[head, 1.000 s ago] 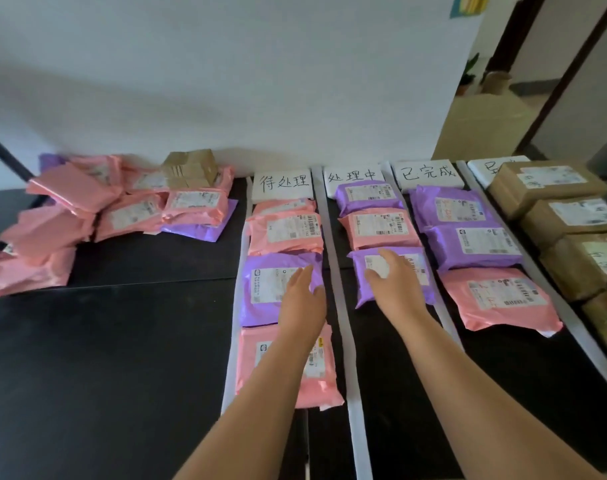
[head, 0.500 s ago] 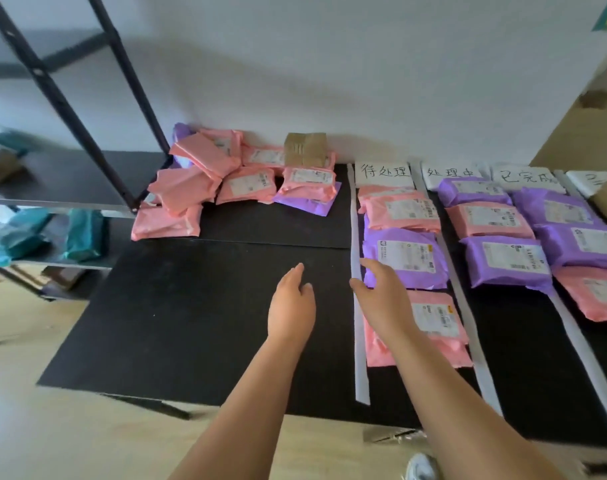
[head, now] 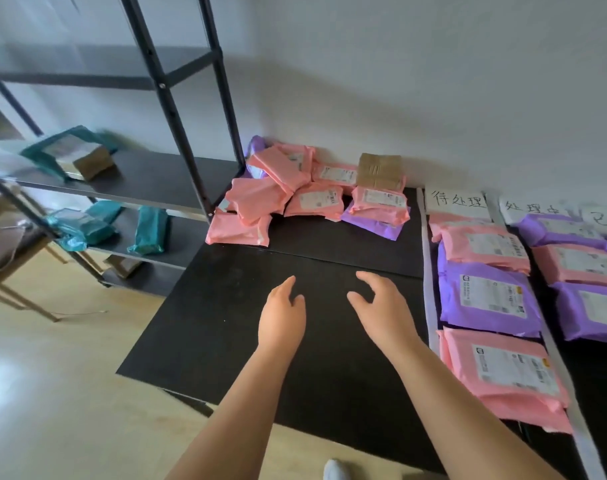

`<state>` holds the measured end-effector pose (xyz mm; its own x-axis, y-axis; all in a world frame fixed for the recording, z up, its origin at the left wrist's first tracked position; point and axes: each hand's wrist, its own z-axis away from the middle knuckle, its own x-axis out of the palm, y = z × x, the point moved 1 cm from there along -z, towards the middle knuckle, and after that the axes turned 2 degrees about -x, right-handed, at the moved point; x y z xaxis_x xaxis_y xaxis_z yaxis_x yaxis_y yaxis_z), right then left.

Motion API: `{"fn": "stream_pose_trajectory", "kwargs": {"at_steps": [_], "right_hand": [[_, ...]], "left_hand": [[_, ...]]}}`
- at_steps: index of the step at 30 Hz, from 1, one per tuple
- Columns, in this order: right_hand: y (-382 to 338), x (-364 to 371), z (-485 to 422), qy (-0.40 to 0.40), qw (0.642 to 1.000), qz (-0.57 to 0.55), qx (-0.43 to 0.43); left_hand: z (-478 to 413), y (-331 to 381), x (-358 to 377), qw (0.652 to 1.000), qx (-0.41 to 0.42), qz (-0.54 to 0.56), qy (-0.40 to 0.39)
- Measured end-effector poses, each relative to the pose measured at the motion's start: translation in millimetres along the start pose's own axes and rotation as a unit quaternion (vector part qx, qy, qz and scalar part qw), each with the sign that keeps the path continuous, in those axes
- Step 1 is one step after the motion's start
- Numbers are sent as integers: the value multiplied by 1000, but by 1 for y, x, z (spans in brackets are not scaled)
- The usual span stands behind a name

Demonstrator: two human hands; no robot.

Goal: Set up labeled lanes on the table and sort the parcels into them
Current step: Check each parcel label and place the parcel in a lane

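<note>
My left hand and my right hand hover side by side over a bare stretch of the black table, fingers relaxed, holding nothing. Beyond them, against the wall, lies a loose pile of pink parcels with a purple parcel under it and a brown box on top. To the right, white strips mark lanes headed by handwritten paper labels. The nearest lane holds pink parcels and a purple one; further lanes hold purple and pink parcels.
A black metal shelf rack stands left of the table, carrying teal parcels and a small brown box. Wooden floor lies below the table's left and front edges. A white shoe shows at the bottom.
The view has swung left. Both hands have left the lane parcels and moved left over the bare table, toward the unsorted pile. The shelf rack has come into view.
</note>
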<state>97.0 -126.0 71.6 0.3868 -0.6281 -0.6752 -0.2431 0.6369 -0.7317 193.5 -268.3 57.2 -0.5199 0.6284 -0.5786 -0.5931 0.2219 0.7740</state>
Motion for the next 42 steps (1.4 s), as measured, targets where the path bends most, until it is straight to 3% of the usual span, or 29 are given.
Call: {"fn": "stream_pose_trajectory", "kwargs": {"at_steps": [17,30,35,42], "right_hand": [[-54,75,-140,-76,996,18,-43],[-98,116,-280,6,998,68,10],[-103,123,-348,24,995,100,-6],[-95,133,-458,-28,989,137,38]], "left_hand": [[-160,-8,-49,996,-24,-55,59],[-357,33,-60,986,120,-113,-26],[-424,52,-47,988,108,-108,-22],[-517,55,-27,997,48,-56,-16]]}}
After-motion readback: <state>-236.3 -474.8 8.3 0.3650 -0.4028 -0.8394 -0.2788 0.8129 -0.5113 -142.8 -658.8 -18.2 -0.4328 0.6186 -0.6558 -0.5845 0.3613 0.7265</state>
